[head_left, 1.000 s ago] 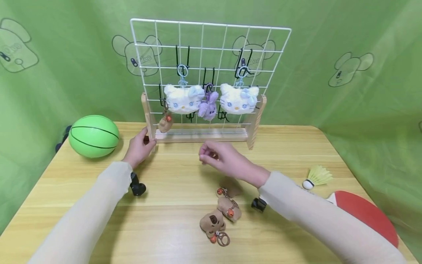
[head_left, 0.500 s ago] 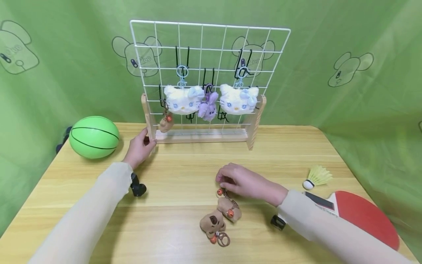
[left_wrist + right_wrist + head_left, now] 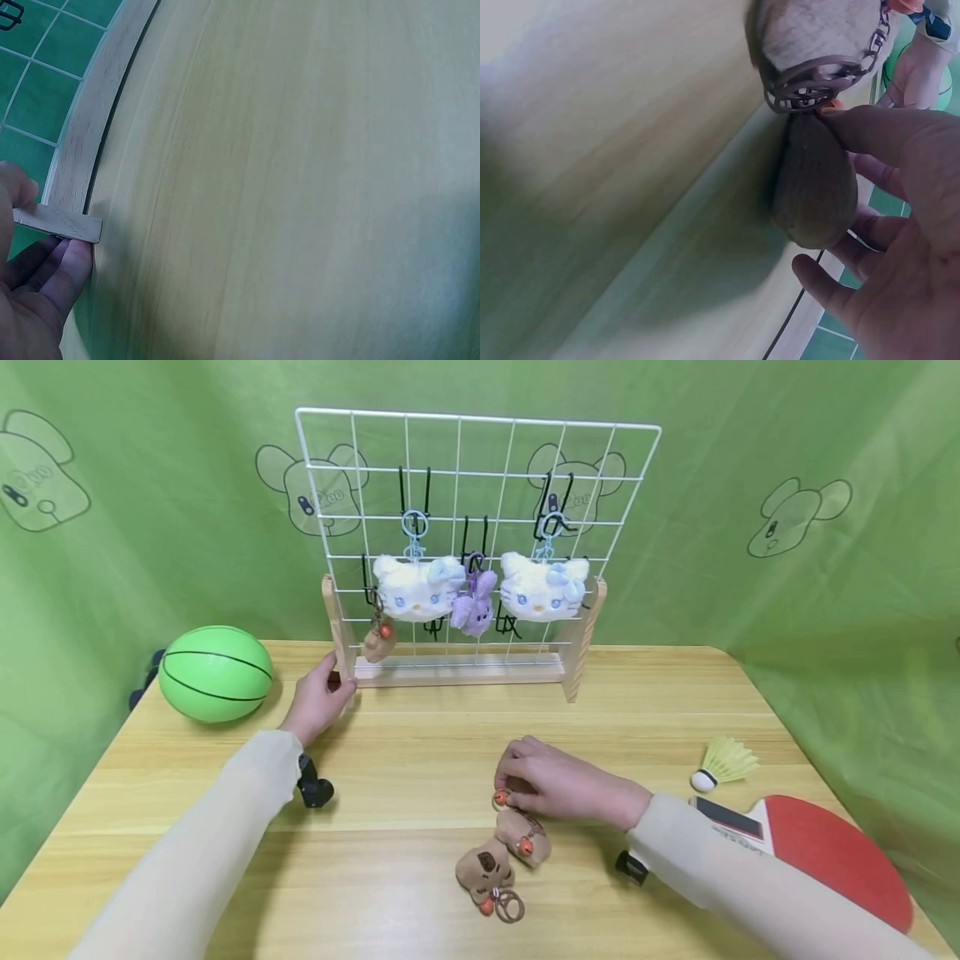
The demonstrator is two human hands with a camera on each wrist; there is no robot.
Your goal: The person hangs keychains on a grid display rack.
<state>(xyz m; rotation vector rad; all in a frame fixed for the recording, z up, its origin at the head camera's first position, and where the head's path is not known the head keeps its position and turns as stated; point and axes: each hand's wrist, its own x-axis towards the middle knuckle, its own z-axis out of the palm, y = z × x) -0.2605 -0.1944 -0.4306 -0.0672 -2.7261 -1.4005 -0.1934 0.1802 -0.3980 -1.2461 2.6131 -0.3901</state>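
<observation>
A white wire grid rack [image 3: 358,493] on a wooden base [image 3: 457,670] stands at the back of the table. Two white cat plushes [image 3: 416,587] [image 3: 542,585], a purple bunny [image 3: 474,602] and a small brown plush [image 3: 377,642] hang on it. My left hand [image 3: 337,681] grips the rack's left wooden foot [image 3: 60,221], thumb above and fingers [image 3: 71,262] below. My right hand [image 3: 510,785] lies low on the table, its fingers curled and pinching the keyring [image 3: 810,82] of a brown plush keychain [image 3: 525,842]. A second brown keychain [image 3: 483,868] lies beside it. Another brown plush [image 3: 815,187] sits under the palm.
A green ball [image 3: 215,673] rests at the table's left. A yellow shuttlecock [image 3: 722,762] and a red paddle [image 3: 825,852] lie at the right edge. Green printed cloth hangs behind and around the wooden table [image 3: 420,752].
My right hand has come back from near the rack and dropped to the brown keychains on the table, closing on a ring. The left hand has stayed on the rack's foot.
</observation>
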